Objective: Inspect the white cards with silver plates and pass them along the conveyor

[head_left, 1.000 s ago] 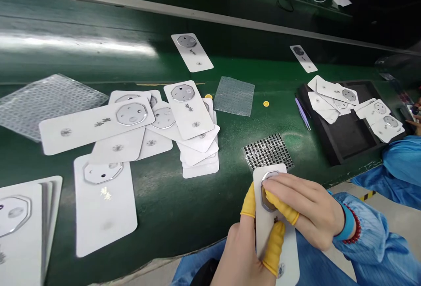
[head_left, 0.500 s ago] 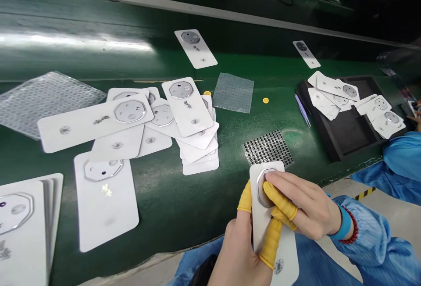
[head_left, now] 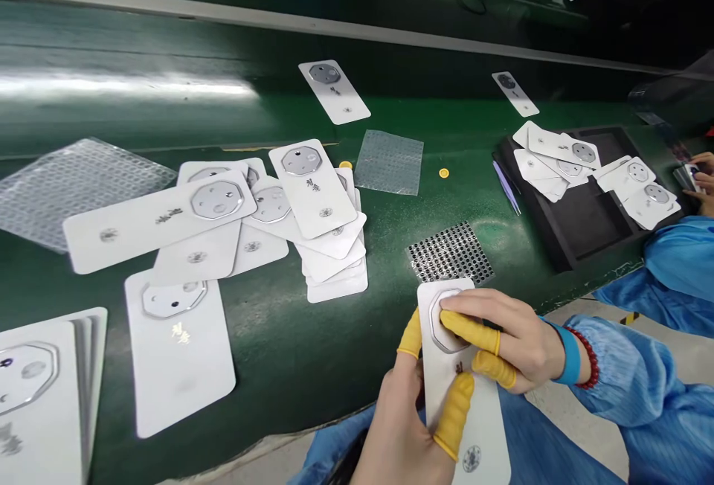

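My left hand (head_left: 410, 410) grips a white phone back cover (head_left: 474, 410) by its sides, with yellow finger cots on the thumb and a finger. The cover is tilted towards me at the bench edge. My right hand (head_left: 516, 332), also wearing yellow finger cots, lies over the cover's upper part. Its fingertips press on the silvery octagonal camera plate (head_left: 438, 325) and hide much of it; whether something small is under them I cannot tell. Just beyond the cover lies a clear sheet of small black ring-shaped dots (head_left: 451, 254).
Overlapping white covers (head_left: 312, 191) lie left of centre, with a stack (head_left: 39, 396) at the near left. Bubble-patterned film (head_left: 72, 180), a translucent sheet (head_left: 390, 161), purple tweezers (head_left: 506, 187) and a black tray (head_left: 591, 221) holding covers are on the green bench. A co-worker's hand (head_left: 703, 184) shows at far right.
My right thumb and lower fingers have shifted away from my left thumb, exposing the printed mark below the camera plate. My right fingertips remain on the plate. The view has moved slightly.
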